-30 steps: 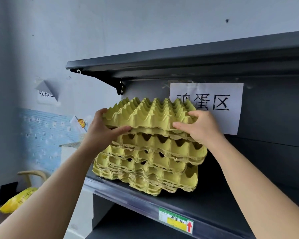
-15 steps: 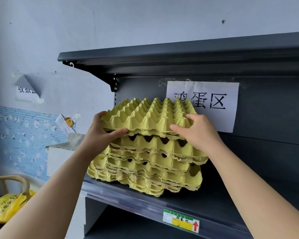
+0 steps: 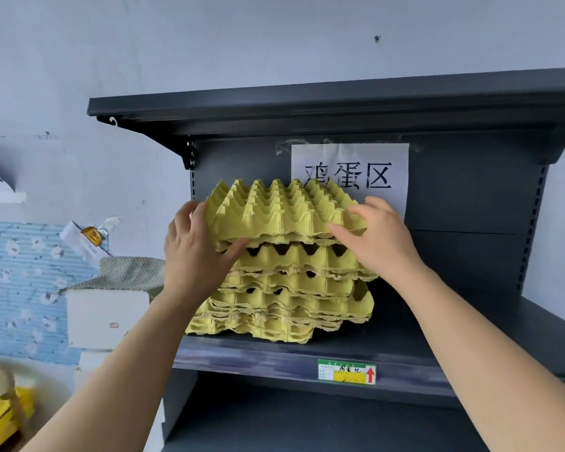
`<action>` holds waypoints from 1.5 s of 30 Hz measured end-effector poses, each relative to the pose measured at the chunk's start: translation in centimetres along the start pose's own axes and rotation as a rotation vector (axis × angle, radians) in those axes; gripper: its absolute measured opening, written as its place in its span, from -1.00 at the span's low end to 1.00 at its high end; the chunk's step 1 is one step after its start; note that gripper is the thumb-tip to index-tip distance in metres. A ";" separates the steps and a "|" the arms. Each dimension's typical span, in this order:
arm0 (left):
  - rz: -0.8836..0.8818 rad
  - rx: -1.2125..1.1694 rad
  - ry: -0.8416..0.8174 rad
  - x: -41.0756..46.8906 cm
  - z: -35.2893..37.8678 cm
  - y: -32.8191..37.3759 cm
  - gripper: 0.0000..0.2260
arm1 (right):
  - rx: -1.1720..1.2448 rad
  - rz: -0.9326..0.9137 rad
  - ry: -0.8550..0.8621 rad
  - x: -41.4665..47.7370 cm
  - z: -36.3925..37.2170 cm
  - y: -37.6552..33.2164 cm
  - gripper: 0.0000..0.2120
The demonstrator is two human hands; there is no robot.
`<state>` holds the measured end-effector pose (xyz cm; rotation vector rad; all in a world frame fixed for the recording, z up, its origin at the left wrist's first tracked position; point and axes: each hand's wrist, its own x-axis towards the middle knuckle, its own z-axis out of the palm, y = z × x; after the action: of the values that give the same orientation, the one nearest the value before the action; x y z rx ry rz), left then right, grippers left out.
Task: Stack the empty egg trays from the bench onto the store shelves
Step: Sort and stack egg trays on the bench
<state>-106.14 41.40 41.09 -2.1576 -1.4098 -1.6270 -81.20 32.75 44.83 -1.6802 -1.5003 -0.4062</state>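
A stack of several yellow-green pulp egg trays [image 3: 294,288] stands on the dark grey shelf [image 3: 268,355]. The top egg tray [image 3: 274,212] lies on that stack, roughly level. My left hand [image 3: 193,256] grips its left edge, with the thumb tucked under the front rim and the fingers round the side. My right hand [image 3: 380,243] holds its right front corner, thumb on top and fingers stretched along the front rim.
An upper shelf [image 3: 307,106] overhangs close above the stack. A white paper sign [image 3: 372,177] is taped to the back panel. The shelf to the right of the stack is bare. A white box [image 3: 108,318] and a yellow bag [image 3: 4,415] sit at the left.
The top tray has moved back and down onto the stack, from tilted to roughly level. Both hands went with it, and my right fingers have straightened along the rim.
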 end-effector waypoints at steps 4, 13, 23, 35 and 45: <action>0.219 0.041 0.047 -2.3 0.1 3.2 -0.53 | -0.004 -0.012 0.008 -3.4 -1.9 0.2 -0.50; 0.442 -0.109 -0.281 -12.5 7.5 12.4 -0.62 | -0.158 0.157 -0.072 -14.8 -7.2 8.4 -0.54; 0.630 -0.313 -0.527 -25.9 18.2 30.6 -0.65 | -0.359 0.432 -0.094 -27.7 -18.3 26.1 -0.62; 0.657 -0.382 -0.889 -42.7 33.0 51.1 -0.70 | -0.378 0.726 -0.228 -40.2 -30.1 48.5 -0.71; 0.516 -0.256 -1.157 -49.7 47.6 55.4 -0.65 | -0.290 0.926 -0.320 -41.8 -28.2 65.6 -0.65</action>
<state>-33.53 6.56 4.75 -3.4180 -0.5661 -0.3111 -22.10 -12.46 8.65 -2.5330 -0.7231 0.1689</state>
